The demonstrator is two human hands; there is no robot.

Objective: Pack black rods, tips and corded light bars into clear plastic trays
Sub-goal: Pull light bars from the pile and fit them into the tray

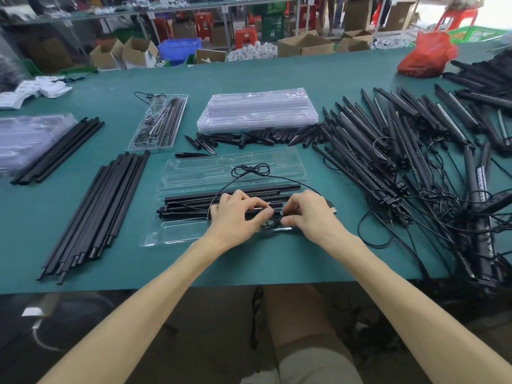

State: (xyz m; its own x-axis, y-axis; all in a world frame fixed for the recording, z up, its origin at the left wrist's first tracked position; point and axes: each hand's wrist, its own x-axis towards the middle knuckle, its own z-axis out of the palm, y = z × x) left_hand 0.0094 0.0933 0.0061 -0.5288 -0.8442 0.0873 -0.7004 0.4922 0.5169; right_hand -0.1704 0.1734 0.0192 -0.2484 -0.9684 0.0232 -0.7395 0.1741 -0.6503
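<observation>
within the near tray (180, 231): light bars (191, 200) lie side by side
left hand (235, 215): we pinch the black cord (250, 170)
right hand (307, 214): we pinch it too, fingers curled

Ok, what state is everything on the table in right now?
near tray: open, partly filled
far tray: packed
tray stack: empty
cord: looped, pinched by both hands
left hand: pinching cord
right hand: pinching cord
tips: loose, scattered
rods: loose, in bundles
light bars: piled, cords tangled
</observation>
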